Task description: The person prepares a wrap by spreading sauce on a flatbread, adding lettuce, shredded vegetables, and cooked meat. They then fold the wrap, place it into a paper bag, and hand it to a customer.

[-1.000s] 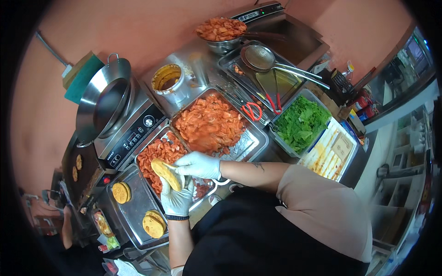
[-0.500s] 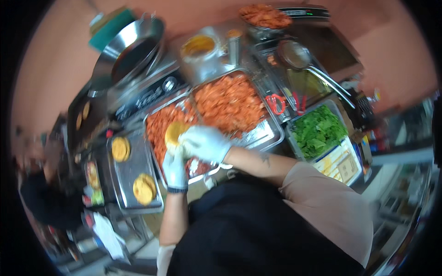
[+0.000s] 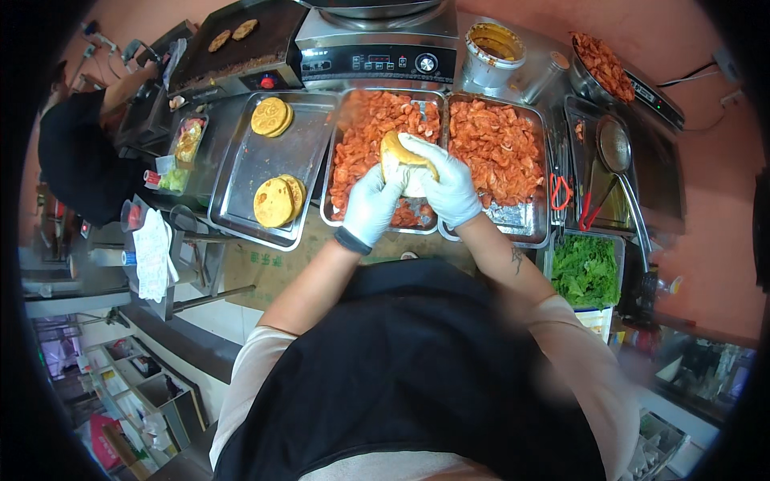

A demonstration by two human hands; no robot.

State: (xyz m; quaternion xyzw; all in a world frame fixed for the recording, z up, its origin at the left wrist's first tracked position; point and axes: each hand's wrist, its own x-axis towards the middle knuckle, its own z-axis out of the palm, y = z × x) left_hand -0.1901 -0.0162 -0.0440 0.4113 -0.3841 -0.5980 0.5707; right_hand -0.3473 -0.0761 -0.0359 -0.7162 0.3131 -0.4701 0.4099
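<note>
Both hands wear thin white gloves and hold one round golden flatbread bun point(image 3: 395, 152) above the trays. The bun is tipped up and parted, with its pale inside facing me. My left hand point(image 3: 371, 206) grips its lower left edge, fingers closed. My right hand point(image 3: 451, 184) is wrapped round its right side, thumb near the pale part. Beneath them is a metal tray of red-orange sauced meat pieces point(image 3: 365, 116). A second tray of similar meat point(image 3: 497, 152) adjoins it on the right.
At left, a metal tray point(image 3: 249, 172) bears two small piles of flatbreads point(image 3: 275, 200). Behind are a griddle point(image 3: 204, 60) and a cooker point(image 3: 377, 56). To the right are red-handled scissors point(image 3: 560, 192), a strainer point(image 3: 614, 144) and lettuce point(image 3: 585, 268). A person in black point(image 3: 76, 152) stands at far left.
My view has swung round, bringing the trays level before me. The bun has been turned and parted so its pale inside shows; both hands keep hold of it.
</note>
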